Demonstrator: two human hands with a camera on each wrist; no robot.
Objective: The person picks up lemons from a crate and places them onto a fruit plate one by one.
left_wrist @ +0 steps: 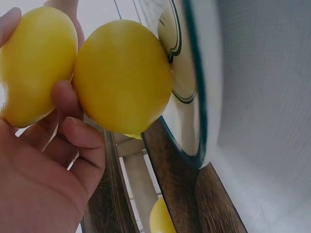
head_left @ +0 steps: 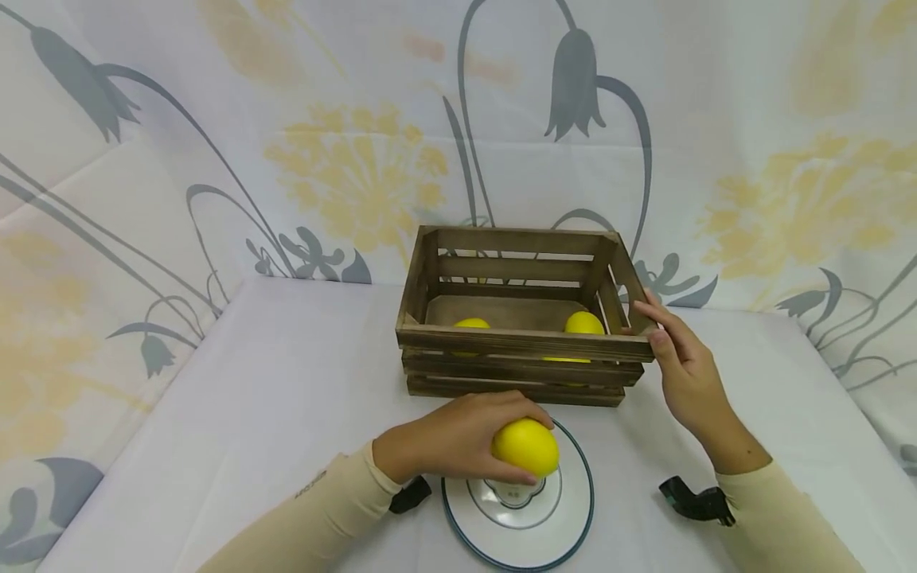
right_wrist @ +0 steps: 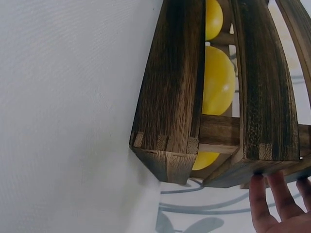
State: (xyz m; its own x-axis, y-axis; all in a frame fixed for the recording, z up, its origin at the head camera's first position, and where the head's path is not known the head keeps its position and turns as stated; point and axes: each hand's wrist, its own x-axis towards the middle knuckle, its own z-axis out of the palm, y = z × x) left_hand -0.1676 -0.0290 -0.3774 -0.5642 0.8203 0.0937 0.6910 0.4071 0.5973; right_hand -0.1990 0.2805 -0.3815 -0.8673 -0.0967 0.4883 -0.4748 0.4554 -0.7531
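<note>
My left hand (head_left: 469, 438) grips a yellow lemon (head_left: 526, 447) above a white plate (head_left: 573, 521) with a blue-green rim. Beside that held lemon, the left wrist view shows a second lemon (left_wrist: 124, 77) close to the plate; whether the fingers hold it too, I cannot tell. Behind the plate stands a brown slatted wooden crate (head_left: 523, 342), its long side facing me. Lemons (head_left: 583, 322) lie inside it, partly hidden by the front slats. At the crate's right end, my right hand (head_left: 688, 374) holds the rim, thumb near the front corner and fingers against the end boards.
A white cloth (head_left: 301, 382) covers the table, and a flower-printed curtain (head_left: 358, 95) hangs behind the crate. Black curved pieces, one (head_left: 698, 503) by the right sleeve and one (head_left: 411, 495) by the left, show at the wrists.
</note>
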